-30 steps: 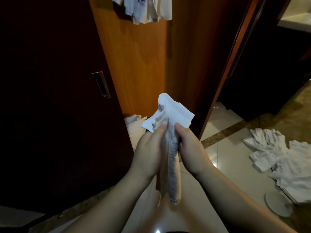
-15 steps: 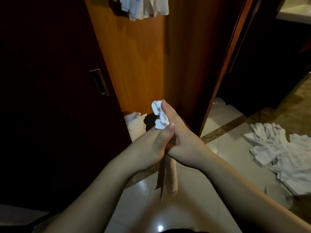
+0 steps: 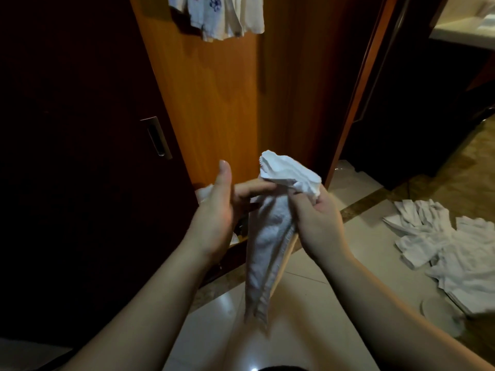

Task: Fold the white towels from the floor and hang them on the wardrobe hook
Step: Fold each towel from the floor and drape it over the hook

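A white towel (image 3: 267, 236) hangs lengthwise in front of me, its top bunched above my fingers and its lower end tapering toward the floor. My right hand (image 3: 316, 223) grips the towel near its top with curled fingers. My left hand (image 3: 225, 207) is beside it, thumb up and fingers stretched out straight against the towel's left side. A heap of white towels (image 3: 450, 247) lies on the tiled floor at the right. Several folded towels (image 3: 227, 17) hang at the top of the orange wardrobe panel (image 3: 214, 103); the hook itself is hidden.
A dark sliding wardrobe door with a metal recessed handle (image 3: 156, 136) fills the left. More white cloth (image 3: 205, 192) lies at the wardrobe's foot behind my left hand. A round white lid (image 3: 439, 314) sits on the floor by the heap. A doorway opens at the right.
My hands, pressed together around the towel half a second ago, have parted. The left hand has opened and moved left; the towel's top has unfurled above the right hand.
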